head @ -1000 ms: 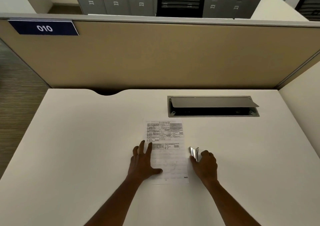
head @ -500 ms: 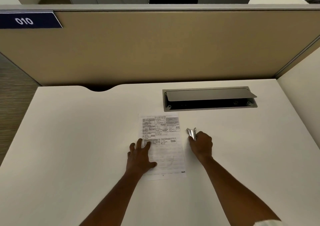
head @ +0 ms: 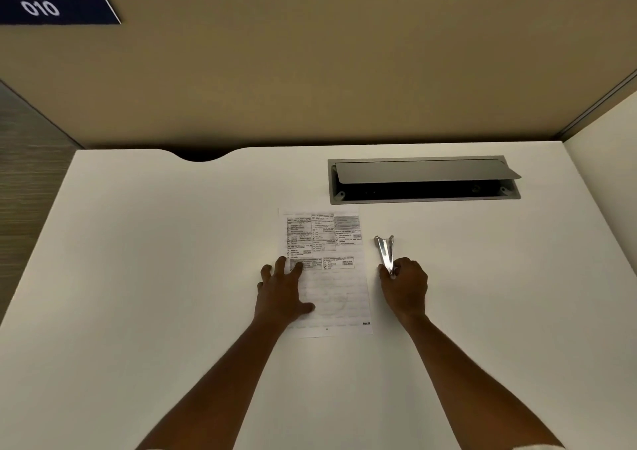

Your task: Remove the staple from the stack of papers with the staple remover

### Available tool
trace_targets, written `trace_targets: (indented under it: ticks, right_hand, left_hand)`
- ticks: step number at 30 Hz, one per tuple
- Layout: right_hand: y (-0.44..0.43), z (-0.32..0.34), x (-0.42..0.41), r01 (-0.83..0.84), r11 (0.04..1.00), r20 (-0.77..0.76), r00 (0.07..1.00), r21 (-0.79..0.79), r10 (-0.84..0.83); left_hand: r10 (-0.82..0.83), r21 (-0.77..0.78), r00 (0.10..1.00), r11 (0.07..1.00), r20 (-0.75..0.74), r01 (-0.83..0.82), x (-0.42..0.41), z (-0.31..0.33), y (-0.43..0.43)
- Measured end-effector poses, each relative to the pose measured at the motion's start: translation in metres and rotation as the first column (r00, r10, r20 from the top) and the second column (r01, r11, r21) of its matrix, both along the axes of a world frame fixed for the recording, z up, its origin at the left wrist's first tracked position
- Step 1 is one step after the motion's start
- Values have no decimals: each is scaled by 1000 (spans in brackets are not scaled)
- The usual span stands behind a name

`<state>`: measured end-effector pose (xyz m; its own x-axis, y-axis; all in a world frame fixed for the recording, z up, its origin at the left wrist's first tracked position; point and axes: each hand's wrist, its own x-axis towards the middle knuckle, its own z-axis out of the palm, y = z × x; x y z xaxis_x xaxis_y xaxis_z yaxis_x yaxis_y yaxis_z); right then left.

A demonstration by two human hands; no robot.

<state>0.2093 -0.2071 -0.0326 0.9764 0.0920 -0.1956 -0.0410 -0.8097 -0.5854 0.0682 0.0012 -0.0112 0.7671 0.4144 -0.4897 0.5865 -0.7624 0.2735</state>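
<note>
White laminate desk (head: pixel 144 277) carries everything, backed by a tan fabric partition (head: pixel 310 70) with a navy "010" plate (head: pixel 51 7) at far left. Left hand (head: pixel 281 292) lies flat, fingers spread, pressing the lower left of the printed stack of white papers (head: pixel 339 277); the staple cannot be made out. Just right of the sheets, apart from them, the right hand (head: pixel 404 286) is curled around a silver metal staple remover (head: pixel 385 251), prongs pointing away. Beyond sits a grey cable hatch (head: pixel 424 179), lid ajar.
</note>
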Motion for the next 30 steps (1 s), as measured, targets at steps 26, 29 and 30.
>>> trace_targets:
  ticks: [26, 29, 30]
  right_hand:
    - [2, 17, 0, 42, 996, 50, 998, 79, -46]
    - [9, 45, 5, -15, 979, 163, 986, 201, -19]
    - [12, 63, 6, -45, 968, 191, 982, 245, -2]
  left_hand:
    - [75, -98, 994, 993, 80, -68, -4, -1, 5]
    - [115, -147, 988, 984, 101, -100, -2, 8, 13]
    - [112, -113, 982, 989, 149, -95, -2, 14, 13]
